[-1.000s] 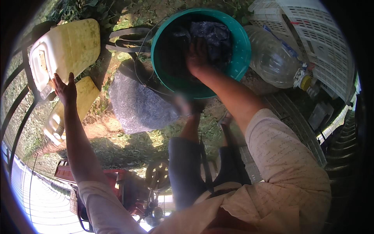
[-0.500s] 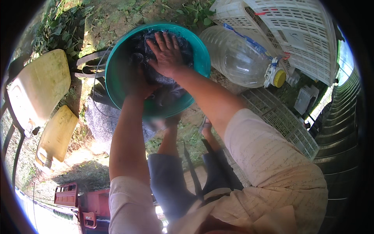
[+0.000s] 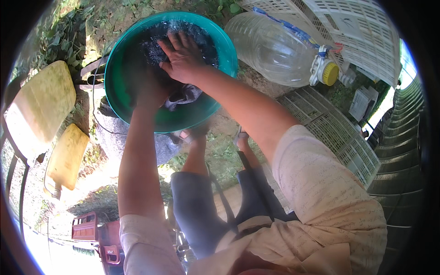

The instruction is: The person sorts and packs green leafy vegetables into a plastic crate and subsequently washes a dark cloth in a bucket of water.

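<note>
A round green basin (image 3: 230, 59) stands in front of me with wet, dark grey cloth (image 3: 187, 95) in it. Over the far part of the basin my right hand (image 3: 183, 59) lies palm down, fingers spread, on dark, glistening wet material that may be cloth or water. My left hand (image 3: 149, 89) reaches into the basin's left side. A dark smudge on the picture blurs its fingers, and what it touches there is hidden.
Right of the basin lies a large clear plastic bottle (image 3: 279, 50) with a yellow cap, beside white slatted crates (image 3: 355, 32). A grey slatted crate (image 3: 321, 119) lies nearer. Pale yellow jugs (image 3: 43, 107) stand at left, and grey fabric (image 3: 114, 137) lies below the basin.
The basin and both hands sit further left and higher in the picture, as does the bottle. More of the basin's near inside shows, and the grey cloth looks more bunched near my wrists.
</note>
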Demonstrator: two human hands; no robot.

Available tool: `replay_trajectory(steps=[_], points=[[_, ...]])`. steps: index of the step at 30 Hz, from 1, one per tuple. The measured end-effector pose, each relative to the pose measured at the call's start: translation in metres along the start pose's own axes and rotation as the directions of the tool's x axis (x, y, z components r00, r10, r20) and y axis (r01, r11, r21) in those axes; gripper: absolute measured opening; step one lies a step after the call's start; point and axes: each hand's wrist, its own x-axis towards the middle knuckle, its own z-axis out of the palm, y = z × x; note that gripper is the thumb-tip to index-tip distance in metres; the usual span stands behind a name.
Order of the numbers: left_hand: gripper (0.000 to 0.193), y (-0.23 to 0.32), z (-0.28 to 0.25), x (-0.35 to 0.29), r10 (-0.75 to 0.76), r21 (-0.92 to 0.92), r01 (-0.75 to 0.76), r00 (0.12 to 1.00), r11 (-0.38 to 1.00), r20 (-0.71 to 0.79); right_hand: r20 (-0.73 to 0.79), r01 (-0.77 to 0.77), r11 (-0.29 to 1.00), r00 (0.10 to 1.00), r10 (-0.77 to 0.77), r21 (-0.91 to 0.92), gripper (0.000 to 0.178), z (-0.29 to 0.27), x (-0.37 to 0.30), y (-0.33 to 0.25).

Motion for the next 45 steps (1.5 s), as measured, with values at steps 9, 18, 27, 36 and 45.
replay_trajectory(steps=[9,18,27,36,45], points=[[0.129,0.002,0.077,0.009,-0.051,-0.067,0.038,0.979,0.997,-0.198,0.100,-0.168,0.960,0.976,0.194,-0.223,0.078,0.029,-0.057,-0.009],[0.119,-0.013,0.101,0.022,-0.022,0.046,0.041,0.937,0.998,-0.349,-0.068,-0.144,0.975,0.989,0.134,-0.168,0.070,0.053,-0.059,-0.005],[0.134,0.016,0.054,-0.017,-0.007,0.087,0.032,0.960,0.996,-0.280,0.078,-0.185,0.956,0.975,0.207,-0.226,0.099,0.012,-0.044,0.021],[0.112,0.001,0.062,0.016,-0.065,0.157,0.099,0.975,0.983,-0.213,0.062,-0.258,0.960,0.962,0.266,-0.108,0.094,0.029,-0.028,0.029],[0.134,-0.013,0.010,0.024,0.055,0.136,-0.019,0.963,0.990,-0.264,0.004,0.007,0.919,1.000,-0.006,-0.394,0.114,-0.010,0.003,-0.003]])
